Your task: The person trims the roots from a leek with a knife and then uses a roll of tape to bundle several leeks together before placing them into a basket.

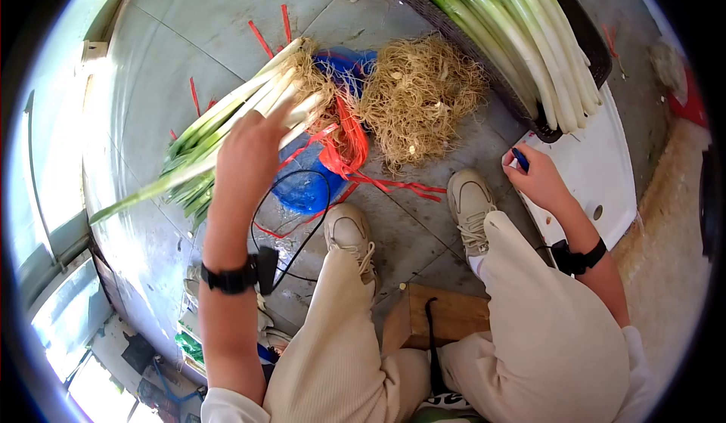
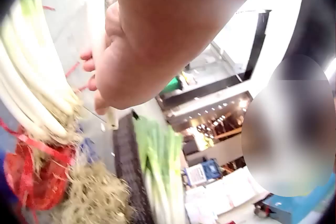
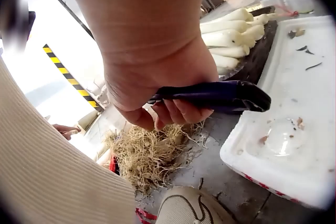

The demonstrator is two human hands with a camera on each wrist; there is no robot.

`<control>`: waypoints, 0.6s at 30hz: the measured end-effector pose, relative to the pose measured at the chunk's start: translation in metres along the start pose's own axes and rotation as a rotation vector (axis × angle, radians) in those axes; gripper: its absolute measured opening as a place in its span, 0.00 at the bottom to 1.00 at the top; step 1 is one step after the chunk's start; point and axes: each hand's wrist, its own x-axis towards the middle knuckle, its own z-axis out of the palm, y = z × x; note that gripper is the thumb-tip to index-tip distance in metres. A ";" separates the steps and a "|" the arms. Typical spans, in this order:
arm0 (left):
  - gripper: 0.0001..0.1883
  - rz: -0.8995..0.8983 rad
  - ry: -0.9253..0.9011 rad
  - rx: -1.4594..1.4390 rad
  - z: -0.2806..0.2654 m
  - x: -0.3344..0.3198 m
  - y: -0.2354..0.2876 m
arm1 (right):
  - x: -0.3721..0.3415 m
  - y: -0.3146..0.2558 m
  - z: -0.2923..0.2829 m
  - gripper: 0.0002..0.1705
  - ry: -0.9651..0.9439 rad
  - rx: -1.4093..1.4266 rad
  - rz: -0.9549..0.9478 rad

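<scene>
My left hand (image 1: 253, 147) grips a leek (image 2: 97, 24) by its white stalk, fingers curled round it. The stalk's pale end (image 2: 112, 119) shows just below the fingers. Beside that hand lies a pile of leeks (image 1: 242, 94), roots toward the middle and green leaves to the left. In the right wrist view my right hand (image 3: 163, 82) has its fingers curled round a tool with a dark blue handle (image 3: 220, 96). The tool's other end is hidden, so I cannot tell its kind. This hand is over the white foam lid (image 3: 283, 145), near my right knee.
A heap of cut roots (image 1: 423, 98) lies on the tiled floor between the leek pile and a dark crate (image 1: 605, 52) of trimmed leeks. Red plastic ties (image 1: 344, 147) and blue plastic (image 1: 302, 189) lie before my shoes (image 1: 470, 204). A wooden box (image 1: 439, 317) stands between my legs.
</scene>
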 end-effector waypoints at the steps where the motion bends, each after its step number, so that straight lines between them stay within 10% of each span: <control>1: 0.24 -0.005 0.041 0.007 0.009 0.006 -0.020 | -0.001 0.002 0.000 0.09 0.011 -0.008 0.003; 13: 0.22 -0.137 0.163 -0.209 0.101 0.032 -0.100 | -0.009 0.010 0.005 0.09 0.043 -0.085 0.036; 18: 0.18 -0.073 0.615 -0.036 0.110 0.034 -0.092 | -0.010 0.012 0.007 0.10 0.062 -0.113 0.027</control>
